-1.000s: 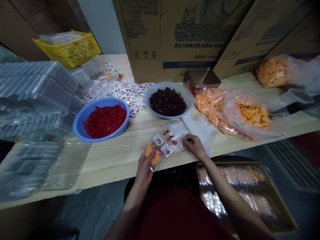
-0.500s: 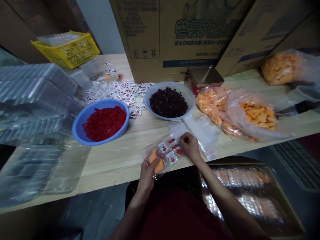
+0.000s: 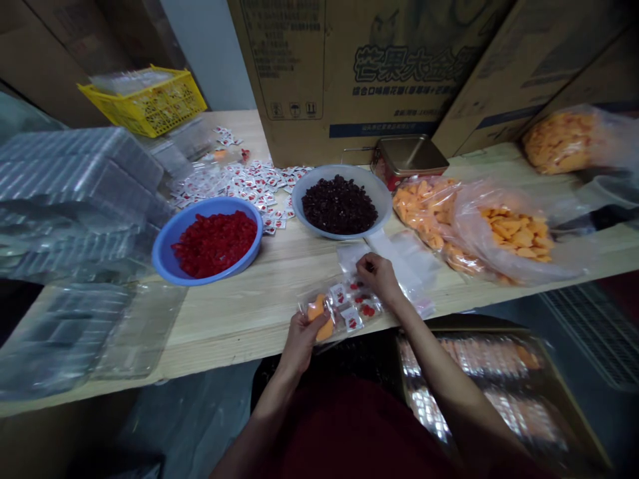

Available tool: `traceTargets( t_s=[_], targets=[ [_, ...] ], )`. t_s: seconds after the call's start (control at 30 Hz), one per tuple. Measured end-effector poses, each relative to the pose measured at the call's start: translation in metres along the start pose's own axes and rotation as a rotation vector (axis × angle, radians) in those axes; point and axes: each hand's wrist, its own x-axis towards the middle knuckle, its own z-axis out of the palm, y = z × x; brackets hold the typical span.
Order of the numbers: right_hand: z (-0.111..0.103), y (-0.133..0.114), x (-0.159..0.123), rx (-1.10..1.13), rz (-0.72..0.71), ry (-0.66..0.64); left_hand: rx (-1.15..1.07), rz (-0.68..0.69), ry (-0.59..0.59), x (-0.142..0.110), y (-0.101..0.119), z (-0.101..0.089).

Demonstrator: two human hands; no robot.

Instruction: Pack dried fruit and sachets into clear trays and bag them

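My left hand (image 3: 303,338) is closed on the left end of a clear plastic tray (image 3: 339,327) with compartments, thumb on top. Under the thumb lies an orange piece (image 3: 316,310). The tray also holds two white sachets with red print (image 3: 352,319) and small red pieces (image 3: 368,310). Above the tray's right end, my right hand (image 3: 380,278) is pinched, with what looks like a small dark piece between the fingertips. Beyond it stands a pale bowl of dark pieces (image 3: 340,205). A blue bowl (image 3: 158,251) of red pieces (image 3: 214,243) is to the left.
Stacked clear trays (image 3: 74,179) crowd the left, near a yellow basket (image 3: 172,103). Loose sachets (image 3: 249,186) lie behind the bowls. Bags of orange pieces (image 3: 519,233) and a tin (image 3: 410,154) stand right. Cardboard boxes (image 3: 349,80) back the table. A carton of packed trays (image 3: 479,359) sits below.
The tray and my left hand have shifted slightly right and lie a little flatter. My right hand has risen slightly away from the tray, still pinched. The view has shifted a little.
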Motion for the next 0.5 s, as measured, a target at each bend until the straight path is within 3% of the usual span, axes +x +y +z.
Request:
traceTargets(
  t_s=[0.13, 0.23, 0.37, 0.5],
  targets=[
    [-0.005, -0.013, -0.006, -0.076, -0.091, -0.05, -0.093, 0.001, 0.074, 0.003, -0.008, 0.005],
    [-0.005, -0.014, -0.014, -0.182, -0.116, -0.03, -0.198, 0.021, 0.045, 0.007, -0.01, 0.008],
    [-0.004, -0.006, -0.024, -0.404, -0.062, 0.044, -0.229, 0.037, 0.014, 0.012, -0.008, 0.01],
    [-0.009, 0.005, -0.037, -0.49, 0.005, 0.025, -0.244, 0.05, 0.009, 0.018, -0.007, 0.018]
  ],
)
